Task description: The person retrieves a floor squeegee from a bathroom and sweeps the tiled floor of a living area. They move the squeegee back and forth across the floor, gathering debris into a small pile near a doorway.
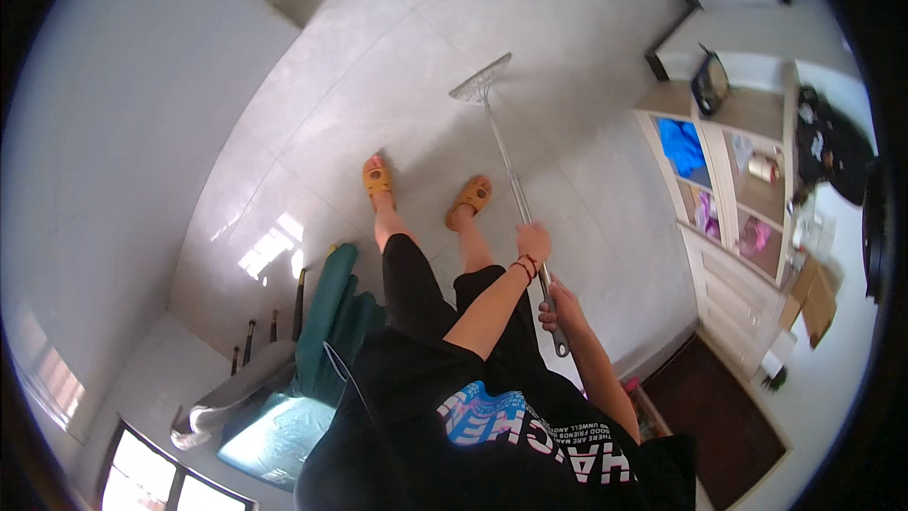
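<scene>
A floor mop (504,146) with a long metal pole slants away from me, its pale flat head (480,80) resting on the tiled floor. My left hand (533,241), with a dark red string at the wrist, is wrapped round the pole partway down. Lower on it, near the grey grip end (561,343), my right hand (563,307) is closed round the handle. Both my feet, in yellow slippers (470,195), stand left of the pole.
At right stands a shelf unit (734,170) holding bags and a roll, with a mirror (709,83) on top. Green-covered furniture (326,322) and upturned dark legs are at lower left. A dark brown mat (714,416) lies lower right. A white wall (170,114) bounds the left.
</scene>
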Demonstrator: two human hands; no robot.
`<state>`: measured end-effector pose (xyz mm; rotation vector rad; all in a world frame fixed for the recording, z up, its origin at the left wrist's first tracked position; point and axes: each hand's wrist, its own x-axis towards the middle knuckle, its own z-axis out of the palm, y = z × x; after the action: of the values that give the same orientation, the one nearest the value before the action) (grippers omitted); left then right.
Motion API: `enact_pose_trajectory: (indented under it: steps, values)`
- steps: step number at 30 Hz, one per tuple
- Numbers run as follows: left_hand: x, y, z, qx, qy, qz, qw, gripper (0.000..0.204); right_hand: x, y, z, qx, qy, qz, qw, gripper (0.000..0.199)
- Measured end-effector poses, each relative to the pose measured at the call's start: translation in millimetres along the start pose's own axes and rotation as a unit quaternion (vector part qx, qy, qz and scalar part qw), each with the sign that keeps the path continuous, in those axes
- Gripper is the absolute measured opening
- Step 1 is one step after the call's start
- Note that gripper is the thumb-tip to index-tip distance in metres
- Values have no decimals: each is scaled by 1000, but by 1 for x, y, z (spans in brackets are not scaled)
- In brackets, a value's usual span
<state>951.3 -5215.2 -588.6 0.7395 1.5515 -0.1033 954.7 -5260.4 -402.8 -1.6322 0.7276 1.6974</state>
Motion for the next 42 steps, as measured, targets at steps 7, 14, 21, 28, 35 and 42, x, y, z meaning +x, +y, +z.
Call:
enact_pose_trajectory:
  steps: [7,14,21,28,35,42]
  values:
    - [-104,-129,92,173,-186,-130,958,40,-68,109,-133,207,21,37,977,42]
    - [-103,-155,78,382,-448,139,796,52,-146,196,-184,122,191,-7,974,42]
    - [70,-20,9,492,-201,458,712,25,-184,192,-208,55,148,-37,987,38]
    - [-15,67,-21,315,-83,-36,945,26,-51,82,-174,12,-98,-149,984,36]
    - [93,25,-59,-84,-59,-25,994,20,50,-8,-47,-104,-104,-210,967,33]
    - [27,-163,68,252,51,31,966,39,-43,56,-152,15,-41,-36,998,40]
